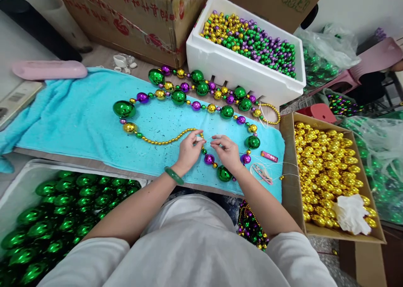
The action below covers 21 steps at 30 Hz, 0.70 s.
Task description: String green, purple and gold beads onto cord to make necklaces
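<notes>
All eyes on the near side!

Here's the bead strand (196, 105), long axis left to right across the blue towel (78, 125), most of it looping beyond the hands. The left hand (188, 150) pinches it, nearer the small gold beads (163, 142); the right hand (227, 152), beside a purple bead (209, 159), has fingertips closed, on what I can't tell.

Bead strand (179, 97) — at left hand (190, 147)
</notes>
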Available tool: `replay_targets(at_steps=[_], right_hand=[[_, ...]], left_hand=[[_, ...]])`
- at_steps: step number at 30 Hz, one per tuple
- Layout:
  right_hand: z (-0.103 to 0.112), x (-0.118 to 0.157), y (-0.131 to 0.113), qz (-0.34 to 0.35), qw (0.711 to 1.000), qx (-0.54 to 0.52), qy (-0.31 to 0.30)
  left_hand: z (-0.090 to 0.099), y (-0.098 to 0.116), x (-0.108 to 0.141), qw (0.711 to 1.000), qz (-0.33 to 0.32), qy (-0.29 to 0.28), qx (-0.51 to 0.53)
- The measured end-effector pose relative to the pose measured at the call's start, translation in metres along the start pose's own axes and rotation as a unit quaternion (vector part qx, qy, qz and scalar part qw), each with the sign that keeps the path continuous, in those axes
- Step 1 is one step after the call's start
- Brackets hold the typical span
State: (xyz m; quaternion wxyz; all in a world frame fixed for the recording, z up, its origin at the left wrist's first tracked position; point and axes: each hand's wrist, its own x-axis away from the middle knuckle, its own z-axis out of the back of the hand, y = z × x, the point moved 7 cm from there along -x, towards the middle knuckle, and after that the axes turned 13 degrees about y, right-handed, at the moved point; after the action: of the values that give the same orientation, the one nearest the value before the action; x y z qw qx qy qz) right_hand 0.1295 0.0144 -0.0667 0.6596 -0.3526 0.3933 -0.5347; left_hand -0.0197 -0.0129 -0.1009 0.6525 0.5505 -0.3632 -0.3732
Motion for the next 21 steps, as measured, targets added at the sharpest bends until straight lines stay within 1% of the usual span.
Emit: replay_targets(at_steps=[1,2,3,4,6,8,12,14,16,19,21], right_hand=[[-0.002,0.001,-0.01,0.061,0.998,0.018,-0.024],[-0.006,0.002,-0.018,0.105,0.993,0.03,-0.052],[-0.009,0.002,-0.022,0.133,0.987,0.036,-0.079],[-0.011,0.002,-0.025,0.147,0.984,0.038,-0.099],[-0.013,-0.003,-0.025,0.148,0.982,0.034,-0.114],[-0.013,-0.007,-0.023,0.14,0.983,0.034,-0.116],[-0.015,-0.007,-0.023,0.154,0.979,0.03,-0.133],[-0.016,-0.006,-0.021,0.144,0.98,0.024,-0.138],[-0.017,-0.007,-0.017,0.112,0.985,0.014,-0.127],[-0.016,-0.011,-0.007,0.05,0.996,-0.014,-0.079],[-0.015,-0.014,0.002,-0.005,0.998,-0.037,-0.045]], left_hand=[[-0.001,0.001,0.001,1.0,-0.008,-0.007,-0.002],[-0.003,0.001,0.001,1.0,-0.016,-0.014,-0.003],[-0.004,0.002,0.002,0.999,-0.024,-0.021,-0.003],[-0.005,0.002,0.003,0.999,-0.032,-0.026,-0.003],[-0.005,0.003,0.004,0.998,-0.046,-0.031,-0.007],[-0.004,0.005,0.004,0.997,-0.062,-0.028,-0.021],[0.005,0.016,0.004,0.99,-0.111,0.005,-0.087],[0.008,0.019,0.003,0.987,-0.123,0.019,-0.103],[0.009,0.017,0.002,0.988,-0.119,0.018,-0.096],[0.006,0.009,0.001,0.993,-0.095,-0.001,-0.069],[0.005,0.005,0.001,0.994,-0.085,-0.011,-0.061]])
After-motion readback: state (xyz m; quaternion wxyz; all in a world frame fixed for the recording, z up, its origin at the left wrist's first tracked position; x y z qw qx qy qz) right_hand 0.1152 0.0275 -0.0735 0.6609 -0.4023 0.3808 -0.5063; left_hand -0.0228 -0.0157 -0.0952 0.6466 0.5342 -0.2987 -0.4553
